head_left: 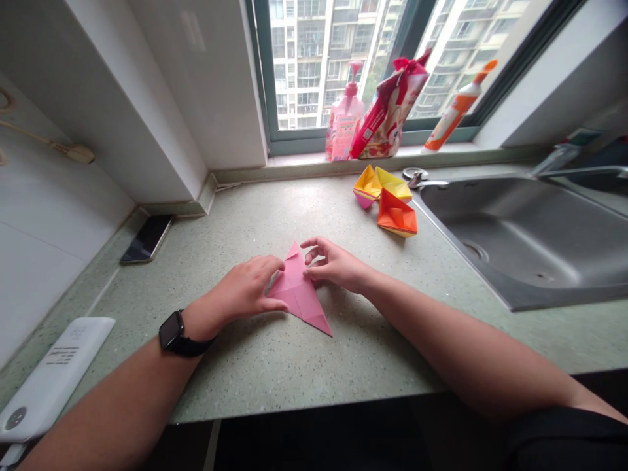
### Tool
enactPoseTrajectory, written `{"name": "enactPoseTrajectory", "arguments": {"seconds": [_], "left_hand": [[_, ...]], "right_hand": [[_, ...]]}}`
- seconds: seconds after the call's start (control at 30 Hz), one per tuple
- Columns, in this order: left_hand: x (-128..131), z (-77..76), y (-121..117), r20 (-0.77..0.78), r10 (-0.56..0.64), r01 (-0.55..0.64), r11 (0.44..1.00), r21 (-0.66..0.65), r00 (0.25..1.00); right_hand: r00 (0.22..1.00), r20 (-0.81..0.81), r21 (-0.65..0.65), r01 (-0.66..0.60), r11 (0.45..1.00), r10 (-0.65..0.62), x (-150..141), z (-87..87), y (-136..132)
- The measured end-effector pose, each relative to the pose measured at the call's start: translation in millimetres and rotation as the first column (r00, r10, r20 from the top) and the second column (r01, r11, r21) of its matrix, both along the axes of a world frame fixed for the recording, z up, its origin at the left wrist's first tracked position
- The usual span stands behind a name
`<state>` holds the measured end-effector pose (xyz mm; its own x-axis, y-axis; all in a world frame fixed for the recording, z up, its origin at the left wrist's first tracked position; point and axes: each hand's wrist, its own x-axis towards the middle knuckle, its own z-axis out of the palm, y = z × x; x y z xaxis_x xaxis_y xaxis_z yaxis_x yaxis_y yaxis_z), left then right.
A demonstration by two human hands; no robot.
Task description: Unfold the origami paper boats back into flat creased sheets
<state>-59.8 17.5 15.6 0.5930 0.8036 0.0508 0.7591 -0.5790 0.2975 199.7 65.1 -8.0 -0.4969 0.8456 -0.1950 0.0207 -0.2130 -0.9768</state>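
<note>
A sheet of pink origami paper (299, 292), folded into a pointed shape with visible creases, lies flat on the speckled green countertop (314, 366). My left hand (244, 288) grips its left side, with the fingers curled over the edge and a black smartwatch (171, 331) on the wrist. My right hand (334, 265) pinches the paper's upper right edge between curled fingers and thumb. Up and to the right, apart from both hands, sit several folded paper boats (384, 199) in yellow, orange and pink.
A steel sink (520, 239) with a tap (557, 159) lies to the right. A phone (146, 239) and a white power bank (53, 373) rest at the left. A pink pump bottle (345, 114), a patterned bag (390, 111) and an orange-capped glue bottle (458, 104) stand on the windowsill.
</note>
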Motion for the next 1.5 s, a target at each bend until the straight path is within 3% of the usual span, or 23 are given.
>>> {"name": "enactPoseTrajectory", "arguments": {"seconds": [0.13,0.3,0.57,0.77,0.83,0.9,0.97,1.07,1.13,1.17,1.3,1.5], "left_hand": [[-0.4,-2.1,-0.7,0.045,0.017,-0.017,1.0,-0.002,0.999],[-0.2,-3.1,-1.0,0.096,0.018,-0.022,0.999,0.032,0.995],[-0.4,-2.9,-2.4,0.176,0.025,-0.06,0.979,0.197,0.984],[0.4,-4.2,1.2,0.186,0.022,-0.081,0.944,0.319,0.982],[0.2,-5.4,2.7,0.167,0.006,-0.058,0.95,0.308,0.986],[-0.5,-6.9,3.8,0.15,0.016,-0.059,0.956,0.289,0.989],[-1.1,-8.3,4.3,0.149,0.053,-0.093,0.956,0.277,0.987],[0.8,-7.7,3.7,0.217,0.076,-0.128,0.963,0.237,0.973],[4.8,-4.9,2.4,0.304,0.071,-0.126,0.978,0.164,0.95],[7.3,-2.9,1.6,0.351,0.069,-0.117,0.986,0.119,0.934],[16.2,4.4,-0.8,0.508,0.091,-0.087,0.996,-0.031,0.857],[14.9,3.0,3.3,0.592,0.161,-0.123,0.987,-0.104,0.789]], "right_hand": [[0.997,-0.003,0.018,0.077,0.997,-0.077,0.2,1.7,0.8],[0.989,-0.103,-0.062,0.099,0.993,-0.105,0.5,8.6,1.6],[0.98,-0.201,-0.197,-0.026,0.98,-0.014,-3.8,15.9,-1.3],[0.939,-0.278,-0.09,-0.238,0.967,0.205,-3.3,10.8,-5.2],[0.939,-0.225,0.018,-0.262,0.965,0.259,-2.0,9.1,-5.6],[0.969,-0.096,0.182,-0.207,0.961,0.227,-0.1,8.2,-5.2],[0.994,0.052,0.405,-0.11,0.908,0.097,2.0,8.1,-4.5],[0.988,0.125,0.729,-0.029,0.684,-0.092,4.3,7.9,-5.1],[0.987,0.086,0.831,0.004,0.556,-0.135,4.5,7.2,-7.2],[0.988,0.062,0.854,0.022,0.52,-0.142,4.3,6.8,-8.7],[0.988,0.031,0.892,0.041,0.451,-0.152,4.9,7.5,-12.6],[0.945,0.204,0.936,-0.112,0.334,-0.255,11.6,13.2,-8.3]]}}
